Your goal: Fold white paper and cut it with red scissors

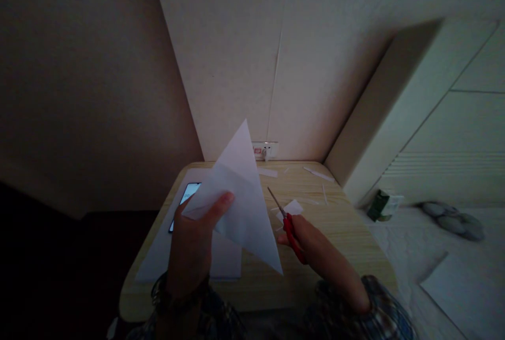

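My left hand (193,240) pinches a folded white paper triangle (242,198), thumb on its front face, holding it up over a small wooden table (339,224). My right hand (315,248) grips red-handled scissors (286,221), whose blades point up and left toward the paper's right edge without touching it. The blades look nearly together.
A phone (185,195) with a lit screen lies on white sheets (158,256) at the table's left. Paper scraps (294,207) are scattered across the tabletop. A wall socket (265,149) sits behind. A bed with a sheet of paper (465,292) lies to the right.
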Available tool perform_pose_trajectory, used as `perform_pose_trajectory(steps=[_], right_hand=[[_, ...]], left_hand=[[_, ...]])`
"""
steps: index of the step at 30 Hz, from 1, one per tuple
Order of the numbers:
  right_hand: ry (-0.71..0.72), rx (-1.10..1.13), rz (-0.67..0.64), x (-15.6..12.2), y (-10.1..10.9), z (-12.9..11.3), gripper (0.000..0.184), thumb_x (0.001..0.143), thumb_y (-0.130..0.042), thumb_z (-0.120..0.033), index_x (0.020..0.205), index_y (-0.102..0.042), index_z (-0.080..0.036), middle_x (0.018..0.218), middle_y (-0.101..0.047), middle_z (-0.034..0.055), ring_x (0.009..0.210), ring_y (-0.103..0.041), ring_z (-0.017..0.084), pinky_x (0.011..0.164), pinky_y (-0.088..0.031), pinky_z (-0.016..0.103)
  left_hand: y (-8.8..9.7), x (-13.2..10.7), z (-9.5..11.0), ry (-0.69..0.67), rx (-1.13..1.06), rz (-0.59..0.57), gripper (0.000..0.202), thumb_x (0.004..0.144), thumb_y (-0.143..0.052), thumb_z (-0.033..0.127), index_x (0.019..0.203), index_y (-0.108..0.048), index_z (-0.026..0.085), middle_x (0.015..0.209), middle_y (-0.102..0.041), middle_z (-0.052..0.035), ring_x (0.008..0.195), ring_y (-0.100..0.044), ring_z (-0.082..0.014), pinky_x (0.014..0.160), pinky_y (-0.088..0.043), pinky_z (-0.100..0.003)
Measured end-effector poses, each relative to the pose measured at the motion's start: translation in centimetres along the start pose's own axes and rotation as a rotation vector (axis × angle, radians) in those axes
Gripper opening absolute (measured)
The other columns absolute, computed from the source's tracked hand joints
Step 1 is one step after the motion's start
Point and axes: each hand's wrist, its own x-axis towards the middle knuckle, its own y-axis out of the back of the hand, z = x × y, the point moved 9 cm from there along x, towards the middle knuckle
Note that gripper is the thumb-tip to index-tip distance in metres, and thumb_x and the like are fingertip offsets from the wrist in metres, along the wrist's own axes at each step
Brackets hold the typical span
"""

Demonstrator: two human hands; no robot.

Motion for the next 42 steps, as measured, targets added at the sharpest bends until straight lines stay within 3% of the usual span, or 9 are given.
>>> perform_pose_trajectory(steps=[5,10,16,23,31,35,40,42], right_hand=[[-0.044,0.079,-0.023,0.4,0.2,0.6,0.027,0.076,-0.061,-0.042,0.065,-0.055,-0.019,0.062,-0.056,0.0017,0.058,-0.048,0.016,0.058,-0.035,0.029],[-0.026,0.596,-0.103,0.3,1.4,-2.5,0.029,0.077,-0.057,-0.046,0.071,-0.054,-0.018,0.059,-0.046,-0.0041,0.052,-0.04,0.011,0.049,-0.033,0.024],[0.012,0.935,-0.109,-0.1,1.8,-5.1,0.021,0.071,-0.066,-0.036,0.078,-0.057,-0.018,0.061,-0.049,-0.0045,0.054,-0.043,0.01,0.05,-0.034,0.022],[-0.043,0.948,-0.036,0.0,2.2,-5.6,0.021,0.067,-0.07,-0.029,0.065,-0.053,-0.018,0.057,-0.047,-0.0058,0.052,-0.041,0.009,0.05,-0.032,0.022],[-0.059,0.877,0.02,-0.2,2.5,-5.1,0.018,0.068,-0.067,-0.03,0.066,-0.054,-0.017,0.057,-0.047,-0.0052,0.052,-0.041,0.009,0.049,-0.031,0.022],[-0.064,0.876,0.01,-0.2,2.3,-5.3,0.019,0.068,-0.068,-0.031,0.068,-0.054,-0.017,0.056,-0.048,-0.0051,0.052,-0.042,0.01,0.049,-0.031,0.022],[-0.058,0.943,0.045,0.1,2.3,-5.8,0.021,0.068,-0.068,-0.033,0.072,-0.054,-0.018,0.057,-0.046,-0.0058,0.051,-0.04,0.008,0.046,-0.029,0.021],[-0.059,0.965,0.08,0.4,2.7,-6.0,0.023,0.068,-0.067,-0.035,0.071,-0.053,-0.018,0.057,-0.045,-0.006,0.051,-0.039,0.008,0.045,-0.029,0.02]], left_hand=[[0.4,0.4,-0.4,-0.014,-0.04,0.015,0.015,0.057,-0.076,0.024,0.069,-0.068,0.02,0.067,-0.069,0.0019,0.061,-0.063,-0.0157,0.057,-0.051,-0.025],[0.4,0.5,-0.9,-0.027,-0.039,0.021,0.022,0.055,-0.078,0.026,0.074,-0.068,0.019,0.072,-0.069,0.0017,0.064,-0.064,-0.0142,0.059,-0.051,-0.023],[-0.6,-0.4,0.2,0.02,0.089,0.02,0.011,0.056,-0.073,0.026,0.063,-0.066,0.02,0.067,-0.069,-0.0014,0.063,-0.065,-0.021,0.059,-0.053,-0.032],[-1.4,-0.8,0.0,0.073,0.11,-0.01,0.012,0.054,-0.073,0.02,0.063,-0.065,0.019,0.065,-0.07,-0.0016,0.059,-0.064,-0.0197,0.055,-0.053,-0.029],[-1.1,-0.3,-1.4,0.025,0.073,-0.038,0.025,0.056,-0.078,0.027,0.076,-0.069,0.015,0.071,-0.073,-0.002,0.062,-0.066,-0.0167,0.055,-0.053,-0.024],[-1.2,-0.3,-1.2,-0.011,0.044,-0.052,0.025,0.056,-0.079,0.029,0.075,-0.07,0.015,0.07,-0.072,-0.0015,0.061,-0.064,-0.0144,0.055,-0.052,-0.022],[-1.2,-0.4,-1.5,0.039,0.09,-0.055,0.024,0.056,-0.079,0.029,0.072,-0.07,0.014,0.062,-0.071,-0.0015,0.053,-0.062,-0.0139,0.046,-0.05,-0.021],[-1.8,-0.4,-2.1,0.079,0.149,-0.142,0.025,0.054,-0.08,0.028,0.072,-0.07,0.014,0.061,-0.07,-0.0017,0.052,-0.062,-0.0145,0.046,-0.049,-0.021]])
